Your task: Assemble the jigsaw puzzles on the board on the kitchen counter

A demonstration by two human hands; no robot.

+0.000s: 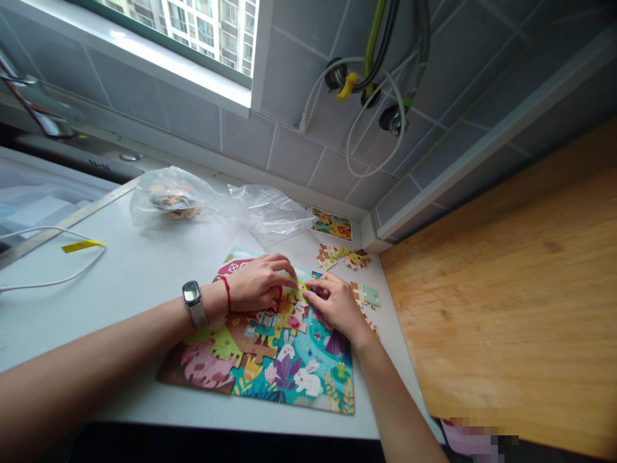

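Note:
A colourful jigsaw puzzle [289, 366] with rabbits, a pink pig and plants lies on the white counter, largely joined. My left hand [258, 283] rests over its upper part, palm down, fingers stretched toward the right; a watch and a red cord are on this wrist. My right hand [337, 305] has thumb and forefinger closed at a yellow-green puzzle piece [301, 289] in the upper right of the picture. My left fingertips reach the near side of that piece. Both hands hide parts of the puzzle around it.
Loose puzzle pieces [357, 258] lie right of the puzzle, near a small picture card [331, 224]. A clear plastic bag [270, 212] with pieces inside sits behind. A wooden board [501, 289] borders the right; a white cable [72, 280] lies left.

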